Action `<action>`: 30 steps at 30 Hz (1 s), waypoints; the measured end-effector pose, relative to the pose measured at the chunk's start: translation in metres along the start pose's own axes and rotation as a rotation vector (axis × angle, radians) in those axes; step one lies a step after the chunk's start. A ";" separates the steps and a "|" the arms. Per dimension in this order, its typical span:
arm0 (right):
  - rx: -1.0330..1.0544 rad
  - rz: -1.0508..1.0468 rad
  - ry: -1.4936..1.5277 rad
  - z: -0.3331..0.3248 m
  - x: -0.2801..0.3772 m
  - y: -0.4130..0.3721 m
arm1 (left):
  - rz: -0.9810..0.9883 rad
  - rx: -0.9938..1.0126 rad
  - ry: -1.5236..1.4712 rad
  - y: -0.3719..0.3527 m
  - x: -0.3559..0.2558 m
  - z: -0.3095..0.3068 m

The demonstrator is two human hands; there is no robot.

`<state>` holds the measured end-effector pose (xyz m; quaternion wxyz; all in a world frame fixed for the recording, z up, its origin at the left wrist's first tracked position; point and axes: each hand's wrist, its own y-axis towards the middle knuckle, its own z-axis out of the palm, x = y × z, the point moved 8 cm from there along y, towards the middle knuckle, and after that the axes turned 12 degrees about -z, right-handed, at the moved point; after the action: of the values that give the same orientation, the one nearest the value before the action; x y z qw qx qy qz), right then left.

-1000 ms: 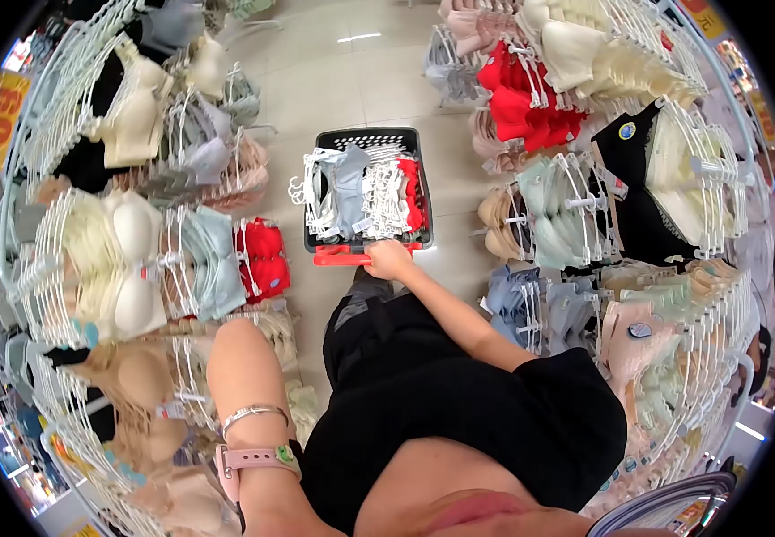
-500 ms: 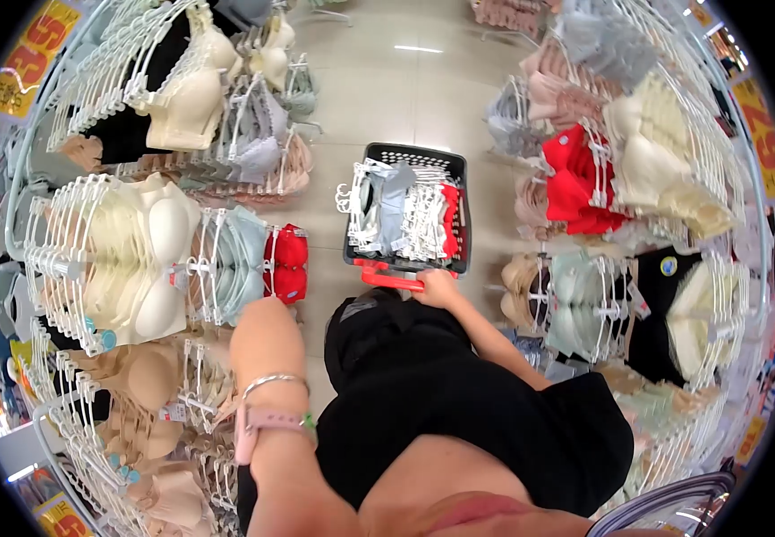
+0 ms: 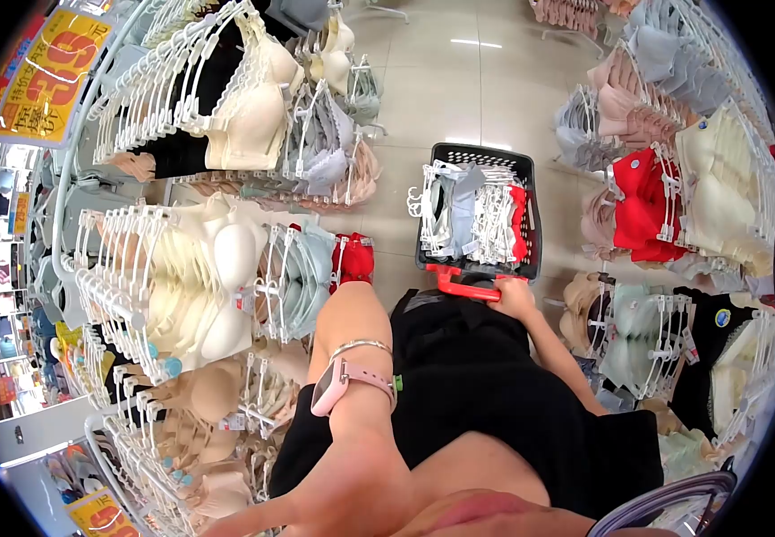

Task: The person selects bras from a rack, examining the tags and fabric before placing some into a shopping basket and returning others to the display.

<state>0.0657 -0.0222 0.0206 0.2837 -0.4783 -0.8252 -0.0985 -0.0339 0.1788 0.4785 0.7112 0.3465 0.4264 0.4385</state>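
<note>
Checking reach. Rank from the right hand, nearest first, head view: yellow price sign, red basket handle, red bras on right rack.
1. red basket handle, gripped by the right hand.
2. red bras, on the right rack.
3. yellow price sign, far upper left.

Black basket [image 3: 484, 153] apparently rests on tiled floor [image 3: 441, 85].

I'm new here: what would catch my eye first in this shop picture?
A black basket on the floor ahead, packed with bras on white hangers, draws the eye; the right hand closes on its red handle. Racks of bras crowd both sides, with red bras bright at the right. Close up, the left hand is open, a pink watch on its wrist.
</note>
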 end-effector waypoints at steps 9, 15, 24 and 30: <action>0.100 0.033 0.003 -0.006 -0.011 0.015 | -0.663 0.289 -1.013 -0.139 0.106 0.022; 0.178 0.075 0.008 -0.007 -0.011 0.018 | -1.132 1.612 0.113 -0.535 0.257 -0.007; 0.120 0.058 0.019 -0.007 -0.013 0.019 | -1.292 1.808 0.417 -0.652 0.301 -0.043; 0.169 0.100 0.021 -0.003 -0.015 0.017 | -1.705 1.768 0.108 -0.688 0.301 -0.037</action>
<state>0.0867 -0.0254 0.0124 0.3364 -0.4921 -0.8027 -0.0192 0.2336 0.2017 -0.2236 0.2722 0.3013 0.6958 -0.5925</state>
